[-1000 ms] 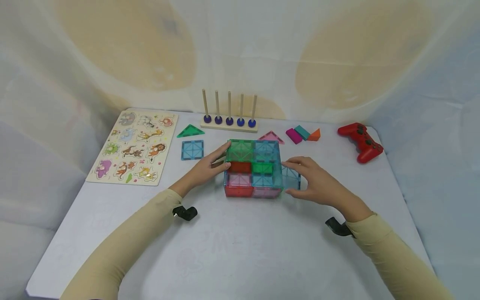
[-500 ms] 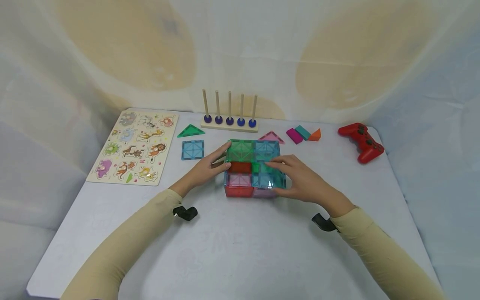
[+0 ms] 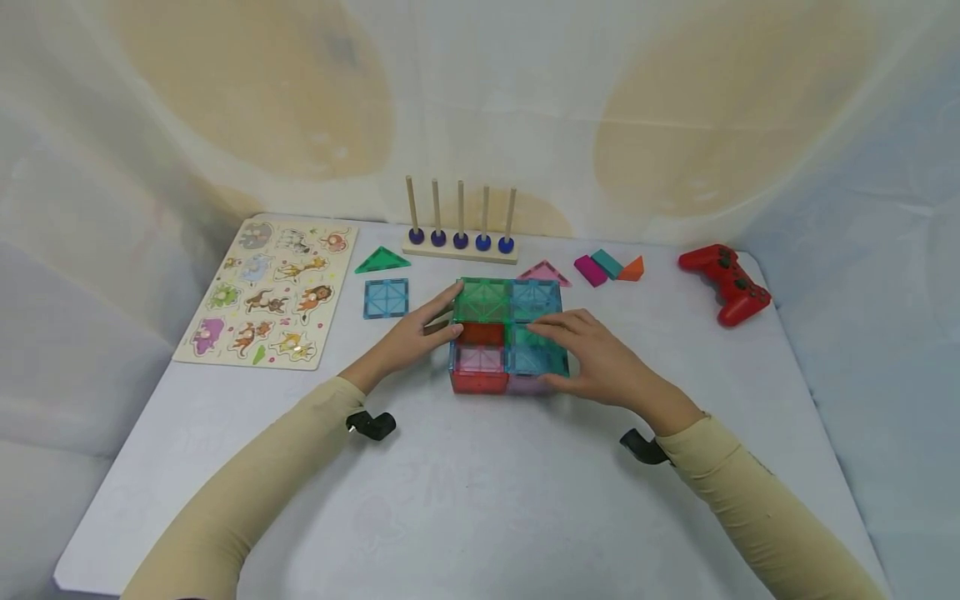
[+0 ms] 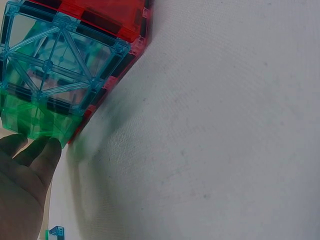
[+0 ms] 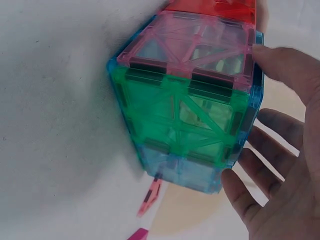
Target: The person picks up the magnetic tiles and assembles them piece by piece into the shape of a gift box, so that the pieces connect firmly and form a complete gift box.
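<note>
A box of see-through magnetic tiles (image 3: pixel 480 383) stands mid-table. Green and blue squares cover the back of its top; the front left cell is open, showing red and pink tiles inside. My right hand (image 3: pixel 611 362) holds a blue square tile (image 3: pixel 534 360) over the front right cell, thumb at the near edge and fingers at the far one. In the right wrist view the thumb lies at the blue edge above a pink tile (image 5: pixel 190 37) and a green tile (image 5: pixel 155 110). My left hand (image 3: pixel 401 346) rests its extended fingers against the box's left side, fingertips at a green tile (image 4: pixel 40 120).
Left of the box lie a blue square tile (image 3: pixel 386 298) and a green triangle tile (image 3: pixel 382 260). Behind are an animal puzzle board (image 3: pixel 285 292), a peg stand (image 3: pixel 460 244) with blue beads, a pink triangle tile (image 3: pixel 544 272), several coloured blocks (image 3: pixel 591 271) and a red game controller (image 3: pixel 725 283).
My right hand has brought the blue square tile leftward from beside the box onto the front right of its top, then lined it up more squarely. The left hand has stayed put.
</note>
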The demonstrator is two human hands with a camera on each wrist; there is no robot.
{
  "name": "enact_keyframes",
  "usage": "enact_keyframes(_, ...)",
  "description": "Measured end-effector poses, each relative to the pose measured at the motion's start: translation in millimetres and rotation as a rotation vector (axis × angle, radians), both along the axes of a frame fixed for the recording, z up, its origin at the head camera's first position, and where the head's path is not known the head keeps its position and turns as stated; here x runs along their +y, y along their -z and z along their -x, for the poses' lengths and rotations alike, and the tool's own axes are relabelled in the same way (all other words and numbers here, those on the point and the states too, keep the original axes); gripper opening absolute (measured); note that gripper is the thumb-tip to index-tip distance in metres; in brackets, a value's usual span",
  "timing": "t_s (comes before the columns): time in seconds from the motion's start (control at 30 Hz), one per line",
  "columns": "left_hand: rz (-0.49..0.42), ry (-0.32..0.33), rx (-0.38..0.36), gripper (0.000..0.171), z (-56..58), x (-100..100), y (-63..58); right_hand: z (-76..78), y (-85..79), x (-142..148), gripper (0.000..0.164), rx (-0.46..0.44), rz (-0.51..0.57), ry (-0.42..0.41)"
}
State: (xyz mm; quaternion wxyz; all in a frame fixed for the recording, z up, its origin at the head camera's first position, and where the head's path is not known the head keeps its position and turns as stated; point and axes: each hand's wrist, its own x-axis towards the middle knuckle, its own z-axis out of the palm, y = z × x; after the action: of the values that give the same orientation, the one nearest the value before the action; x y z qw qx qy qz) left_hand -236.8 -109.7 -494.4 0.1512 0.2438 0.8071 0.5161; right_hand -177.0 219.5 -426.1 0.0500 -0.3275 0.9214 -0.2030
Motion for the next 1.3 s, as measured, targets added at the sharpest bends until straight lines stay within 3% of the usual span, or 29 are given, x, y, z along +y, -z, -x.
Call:
enact_keyframes(0.43, 0.018, -0.012, 0.006, 0.071, -1.1, -1, -1.1, 0.4, 5.3, 5, 0.082, 0.018, 0.007, 0.060)
enact_keyframes(0.73, 0.001, -0.005, 0.000, 0.072, -0.2, 0, 0.8, 4.0, 10.0, 15, 0.096, -0.085, -0.002, 0.076)
enact_keyframes(1.0, -0.036, -0.001, -0.017, 0.073, -0.6, 0, 0.5, 6.3, 15.2, 23, 0.097, -0.138, 0.031, 0.065)
enact_keyframes(1.13, -0.019, -0.022, -0.030, 0.071, -1.9, -4, 1.7, 6.2, 17.2, 24, 0.097, -0.131, 0.048, 0.066)
enact_keyframes(1.3, -0.013, -0.107, 0.005, 0.069, 0.8, -13, 4.8, 5.6, 20.2, 24, 0.096, -0.107, 0.065, 0.078)
